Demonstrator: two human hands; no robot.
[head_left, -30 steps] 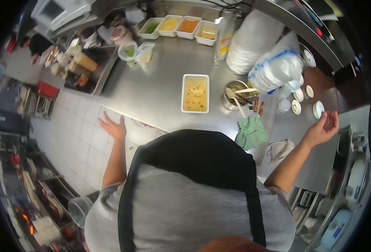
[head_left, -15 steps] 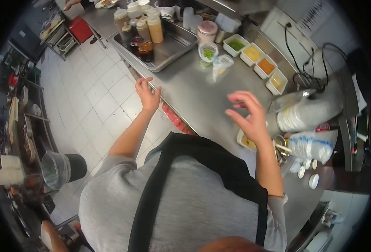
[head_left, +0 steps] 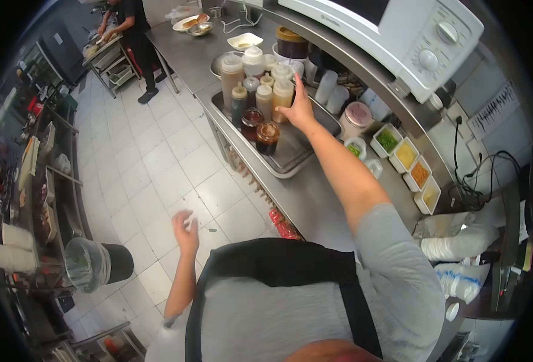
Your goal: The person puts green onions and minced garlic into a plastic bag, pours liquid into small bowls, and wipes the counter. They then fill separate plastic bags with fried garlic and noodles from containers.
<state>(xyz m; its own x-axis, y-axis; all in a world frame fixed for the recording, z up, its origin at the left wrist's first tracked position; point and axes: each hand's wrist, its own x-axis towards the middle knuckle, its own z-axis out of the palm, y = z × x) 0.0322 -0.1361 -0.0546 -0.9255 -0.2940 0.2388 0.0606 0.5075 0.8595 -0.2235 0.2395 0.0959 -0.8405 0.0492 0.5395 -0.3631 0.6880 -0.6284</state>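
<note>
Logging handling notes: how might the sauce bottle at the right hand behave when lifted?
The sauce bottle probably gives when squeezed; its translucent wall looks like plastic. It may be weighty for its size, as tan sauce shows through it. Tall and narrow, it might tip if nudged.

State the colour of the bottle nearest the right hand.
The bottle nearest the right hand looks yellowish tan, best seen in the head view.

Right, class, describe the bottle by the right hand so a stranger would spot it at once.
On the steel counter, find the metal tray. Among its squeeze bottles, go to the bottle just beside the thumb of the person's right hand. Its yellowish fill sets it apart from the paler bottle to its left in the picture and the dark jars nearer the tray's front edge.
</note>
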